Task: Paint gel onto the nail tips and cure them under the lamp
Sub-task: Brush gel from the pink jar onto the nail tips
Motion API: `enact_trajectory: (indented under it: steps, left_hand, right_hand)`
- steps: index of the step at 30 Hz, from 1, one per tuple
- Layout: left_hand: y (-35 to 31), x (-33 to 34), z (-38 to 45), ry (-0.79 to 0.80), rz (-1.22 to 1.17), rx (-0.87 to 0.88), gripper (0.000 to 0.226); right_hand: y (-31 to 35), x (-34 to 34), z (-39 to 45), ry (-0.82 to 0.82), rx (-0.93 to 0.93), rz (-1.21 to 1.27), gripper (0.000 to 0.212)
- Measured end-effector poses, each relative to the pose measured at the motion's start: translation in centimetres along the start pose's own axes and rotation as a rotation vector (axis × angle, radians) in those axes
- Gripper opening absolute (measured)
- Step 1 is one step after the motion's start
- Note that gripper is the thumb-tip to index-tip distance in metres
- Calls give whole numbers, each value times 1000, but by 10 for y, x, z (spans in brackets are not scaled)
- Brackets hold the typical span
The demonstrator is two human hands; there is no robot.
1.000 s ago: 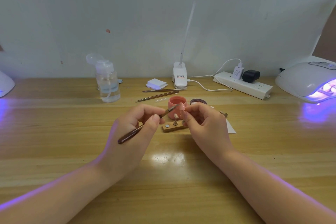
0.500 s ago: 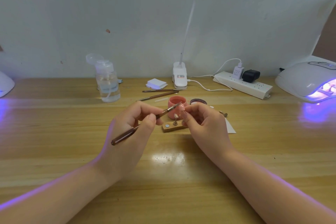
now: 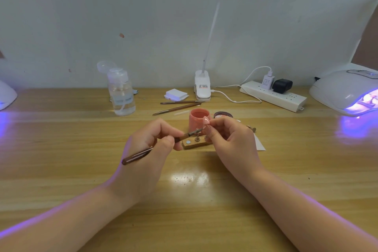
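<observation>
Brush point(image 3: 155, 149) beside pinched nail tip point(image 3: 206, 121)

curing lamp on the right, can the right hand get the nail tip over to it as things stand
Probably yes: the right hand pinches the nail tip, and the bare table leads to the curing lamp's lit opening.

Over the last second the left hand point(image 3: 147, 149) draws back toward the person and to the left, taking the brush point(image 3: 155, 148) it pinches with it. The dark handle end sits lower and further left than before, and the shaft lies flatter. The bristle end, which a second ago lay against the pink nail tip point(image 3: 206, 121), is now lower, just below that tip and over the small wooden stand point(image 3: 195, 144). The right hand point(image 3: 231, 139) tilts the pinched nail tip a little upward, in front of the pink jar point(image 3: 197, 119).
</observation>
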State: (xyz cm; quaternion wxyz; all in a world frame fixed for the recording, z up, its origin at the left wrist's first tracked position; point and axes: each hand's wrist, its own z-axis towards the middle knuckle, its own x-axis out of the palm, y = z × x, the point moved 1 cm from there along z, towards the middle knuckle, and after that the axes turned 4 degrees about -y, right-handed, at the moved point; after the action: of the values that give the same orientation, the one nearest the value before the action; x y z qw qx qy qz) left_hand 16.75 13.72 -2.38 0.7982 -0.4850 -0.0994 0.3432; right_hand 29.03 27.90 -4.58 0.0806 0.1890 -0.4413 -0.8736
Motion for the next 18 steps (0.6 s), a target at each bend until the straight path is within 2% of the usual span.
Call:
enact_trajectory:
  steps: [8, 13, 18]
  left_hand:
    - [-1, 0, 0, -11, 12, -8, 21]
    - [3, -3, 4, -173, 2, -40, 22]
    - [17, -6, 12, -284, -47, -123, 23]
  right_hand:
    - [1, 0, 0, -7, 25, -6, 4]
    - [5, -2, 0, -40, 76, 6, 4]
    - [15, 8, 0, 12, 18, -44, 5]
